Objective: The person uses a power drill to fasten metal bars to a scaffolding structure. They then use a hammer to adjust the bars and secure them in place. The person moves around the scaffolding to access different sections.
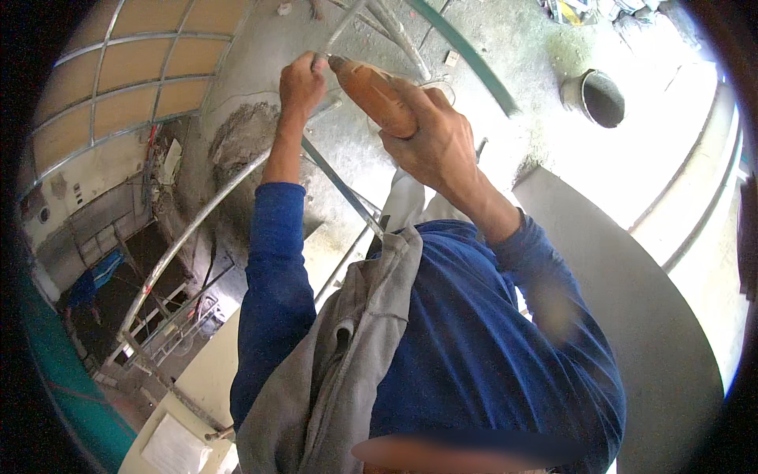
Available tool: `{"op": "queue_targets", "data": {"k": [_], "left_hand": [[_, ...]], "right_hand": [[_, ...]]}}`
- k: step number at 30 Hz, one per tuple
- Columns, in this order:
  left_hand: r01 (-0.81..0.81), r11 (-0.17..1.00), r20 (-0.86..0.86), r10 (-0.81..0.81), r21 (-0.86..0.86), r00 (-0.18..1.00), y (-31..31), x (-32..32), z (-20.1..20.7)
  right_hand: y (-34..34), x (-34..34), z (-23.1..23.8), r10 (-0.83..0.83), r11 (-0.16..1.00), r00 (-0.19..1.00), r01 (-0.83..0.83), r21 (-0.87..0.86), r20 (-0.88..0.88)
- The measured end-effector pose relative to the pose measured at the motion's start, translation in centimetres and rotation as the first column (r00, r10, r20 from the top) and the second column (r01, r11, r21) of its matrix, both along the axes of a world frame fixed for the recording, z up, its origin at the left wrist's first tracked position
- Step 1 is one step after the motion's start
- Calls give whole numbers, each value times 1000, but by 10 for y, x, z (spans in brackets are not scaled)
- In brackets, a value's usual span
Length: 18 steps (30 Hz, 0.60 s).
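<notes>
My right hand [434,138] is wrapped round the orange body of a worn hand-held power tool [379,99] with a dark nose. Its exact kind is hard to tell. The nose points up and left, toward my left hand [302,83]. That hand is closed, its thumb close to the tool's tip; whatever it pinches, if anything, is hidden. A grey cloth garment [355,316] hangs down the front of my blue top.
Metal scaffold poles [197,229] cross below and left of my arms. A green pole [466,55] slants past at the top. Right of it stands a bucket [574,93]. A grey panel [624,292] lies along my right side. Far below left, a person in blue [83,291] is visible.
</notes>
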<state>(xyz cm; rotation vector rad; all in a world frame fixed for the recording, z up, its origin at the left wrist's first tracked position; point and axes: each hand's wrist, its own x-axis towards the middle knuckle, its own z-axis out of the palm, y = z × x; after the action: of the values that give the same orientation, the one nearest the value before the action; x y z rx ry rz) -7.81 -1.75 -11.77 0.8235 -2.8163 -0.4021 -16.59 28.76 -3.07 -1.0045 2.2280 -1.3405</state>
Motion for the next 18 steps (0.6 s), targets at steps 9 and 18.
{"op": "queue_targets", "data": {"k": [9,18], "left_hand": [[-60,960,7,61,274,998,-13,-2,5],[4,950,-120,35,311,992,-7,-5,24]], "right_hand": [[36,8,-6,-68,992,943,100,-81,326],[31,7,-37,-176,970,764,242,-22,620]]}}
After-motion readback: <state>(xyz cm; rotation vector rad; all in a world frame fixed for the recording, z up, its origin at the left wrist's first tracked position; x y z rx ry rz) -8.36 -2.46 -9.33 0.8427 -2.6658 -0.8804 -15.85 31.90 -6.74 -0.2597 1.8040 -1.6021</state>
